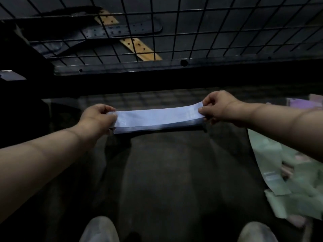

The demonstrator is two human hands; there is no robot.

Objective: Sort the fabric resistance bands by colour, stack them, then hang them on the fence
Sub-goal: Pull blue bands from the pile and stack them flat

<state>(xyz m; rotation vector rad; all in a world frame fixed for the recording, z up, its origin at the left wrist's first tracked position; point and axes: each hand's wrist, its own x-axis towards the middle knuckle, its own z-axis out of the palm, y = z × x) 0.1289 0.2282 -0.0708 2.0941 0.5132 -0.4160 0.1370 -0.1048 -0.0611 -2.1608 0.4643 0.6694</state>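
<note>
Band of blue fabric [157, 117] runs crosswise; left hand [97, 116] and right hand [218, 107] pinch its ends.

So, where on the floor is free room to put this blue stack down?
The dark floor is bare below the blue stack, down to the knees. On the right it is crowded with loose green bands. Ahead, the wire fence closes the way.
</note>
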